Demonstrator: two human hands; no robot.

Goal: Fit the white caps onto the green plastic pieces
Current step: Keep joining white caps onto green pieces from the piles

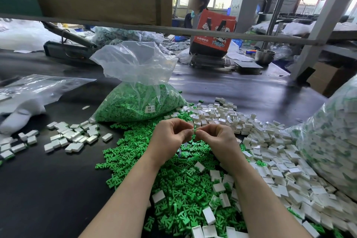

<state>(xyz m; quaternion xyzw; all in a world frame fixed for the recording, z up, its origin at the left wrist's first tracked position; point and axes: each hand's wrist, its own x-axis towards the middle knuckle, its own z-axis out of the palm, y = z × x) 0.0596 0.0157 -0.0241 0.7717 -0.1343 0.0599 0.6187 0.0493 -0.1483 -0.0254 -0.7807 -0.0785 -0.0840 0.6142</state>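
A: Where is the workpiece?

B: It sits between the two hands, above the green pile [173, 179], at about 12 o'clock from the person's wrists. The left hand [170, 135] and right hand [214, 137] meet fingertip to fingertip. Only a sliver of white cap [192, 131] and a fleck of green piece [195, 131] show at the junction.

A: State of the fingers?

B: Both sets are curled. The left thumb and forefinger pinch the cap; the right ones appear to pinch the green piece. The remaining fingers are folded under and mostly hidden.

A: Orientation of the parts?

B: The join line runs roughly 9 to 3 o'clock, so the long axis of the pair probably lies along it. Which way the cap's open end faces cannot be read; the fingers cover it.

A: Failure modes from here?

B: Three are judged likely. A skewed entry would jam the prongs against the cap rim. A weak pinch would let either part drop into the pile, where it would be lost among identical parts. An incomplete press would leave the cap unseated, and it could pass unnoticed into the finished group [73, 137] at 9 o'clock. Loose white caps [270, 150] lie at 3 o'clock.
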